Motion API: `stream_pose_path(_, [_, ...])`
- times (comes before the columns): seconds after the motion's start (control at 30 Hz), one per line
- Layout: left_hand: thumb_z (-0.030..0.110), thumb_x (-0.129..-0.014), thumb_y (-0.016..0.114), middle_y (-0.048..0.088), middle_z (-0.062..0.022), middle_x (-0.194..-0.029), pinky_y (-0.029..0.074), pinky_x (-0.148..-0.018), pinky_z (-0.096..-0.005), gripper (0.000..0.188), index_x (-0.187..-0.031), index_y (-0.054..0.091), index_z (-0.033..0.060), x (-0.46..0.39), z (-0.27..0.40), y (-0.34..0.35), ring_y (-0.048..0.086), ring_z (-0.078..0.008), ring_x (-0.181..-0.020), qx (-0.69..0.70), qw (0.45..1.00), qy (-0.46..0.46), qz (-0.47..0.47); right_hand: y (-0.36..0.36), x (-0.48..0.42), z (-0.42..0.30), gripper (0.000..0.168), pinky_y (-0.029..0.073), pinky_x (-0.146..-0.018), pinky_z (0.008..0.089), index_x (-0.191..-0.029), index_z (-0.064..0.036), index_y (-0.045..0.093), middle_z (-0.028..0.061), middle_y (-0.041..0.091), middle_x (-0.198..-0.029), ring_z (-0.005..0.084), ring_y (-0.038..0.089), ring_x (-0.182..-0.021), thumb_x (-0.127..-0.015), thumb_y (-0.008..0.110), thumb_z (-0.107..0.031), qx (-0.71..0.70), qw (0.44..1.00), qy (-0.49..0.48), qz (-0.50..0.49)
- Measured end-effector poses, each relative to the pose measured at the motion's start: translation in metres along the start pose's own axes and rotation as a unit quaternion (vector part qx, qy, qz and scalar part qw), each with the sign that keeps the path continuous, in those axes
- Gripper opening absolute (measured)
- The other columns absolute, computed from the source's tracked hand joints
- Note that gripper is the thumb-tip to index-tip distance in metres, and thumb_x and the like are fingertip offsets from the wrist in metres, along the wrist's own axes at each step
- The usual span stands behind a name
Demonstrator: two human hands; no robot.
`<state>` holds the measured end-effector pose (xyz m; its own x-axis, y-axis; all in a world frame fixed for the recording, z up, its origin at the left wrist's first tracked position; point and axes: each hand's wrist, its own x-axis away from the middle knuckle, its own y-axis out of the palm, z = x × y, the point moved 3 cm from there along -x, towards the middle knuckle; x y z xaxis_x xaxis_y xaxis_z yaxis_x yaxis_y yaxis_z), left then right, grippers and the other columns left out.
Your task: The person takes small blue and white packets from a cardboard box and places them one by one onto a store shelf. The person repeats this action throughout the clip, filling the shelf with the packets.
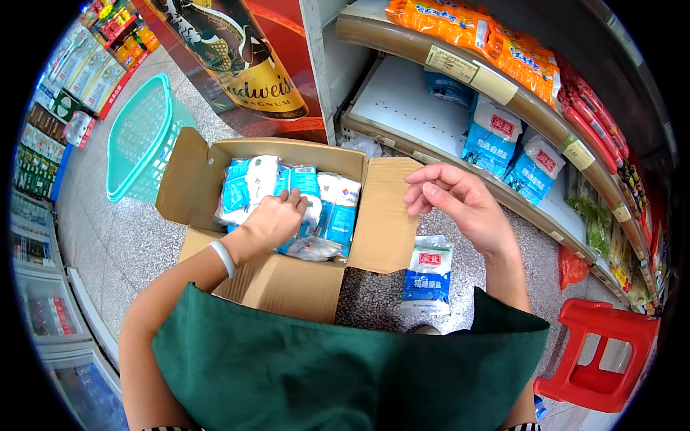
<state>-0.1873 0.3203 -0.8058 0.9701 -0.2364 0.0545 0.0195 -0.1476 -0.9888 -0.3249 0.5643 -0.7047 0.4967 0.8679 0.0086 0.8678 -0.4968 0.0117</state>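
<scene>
An open cardboard box (388,215) stands on the floor before me, flaps folded outward. Inside lie several blue-and-white plastic packets (339,215), which look like salt bags. My left hand (277,218) reaches into the box, its curled fingertips at a middle packet (299,180); whether they grip it is hidden. Above the box's right flap hovers my right hand (458,204), empty, fingers loosely bent and thumb apart. A single blue-and-white packet (427,277) with a red label lies on the floor to the right of the box.
On the lower shelf (409,108) at right stand two similar packets (493,132), with another further back. Orange packs (474,27) fill the shelf above. A turquoise basket (145,145) sits left, a beer display panel (259,70) behind the box, a red stool (598,355) at lower right.
</scene>
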Motion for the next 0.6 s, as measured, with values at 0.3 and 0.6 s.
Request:
stream_pose_path(0.3, [0.011, -0.076, 0.054, 0.051, -0.0069, -0.112, 0.050, -0.062, -0.0336, 0.019, -0.094, 0.060, 0.0142, -0.001, -0.005, -0.035, 0.057, -0.0236, -0.091, -0.060, 0.995, 0.022, 0.075, 0.012, -0.004, -0.002, 0.024, 0.047, -0.077, 0.0258, -0.108, 0.002, 0.054, 0.0062, 0.060, -0.091, 0.0116, 0.059, -0.083, -0.092, 0.049, -0.015, -0.001, 0.999, 0.004, -0.034])
stream_pose_path(0.6, [0.014, -0.076, 0.057, 0.042, -0.0103, -0.126, 0.049, -0.080, -0.0393, 0.027, -0.103, 0.059, 0.0175, -0.005, -0.005, -0.017, 0.047, -0.0299, -0.108, -0.085, 0.996, 0.025, 0.006, 0.011, 0.002, 0.001, 0.024, 0.047, -0.078, 0.0254, -0.109, 0.002, 0.054, 0.0055, 0.060, -0.090, 0.0105, 0.058, -0.083, -0.092, 0.050, -0.015, 0.000, 0.999, 0.001, -0.039])
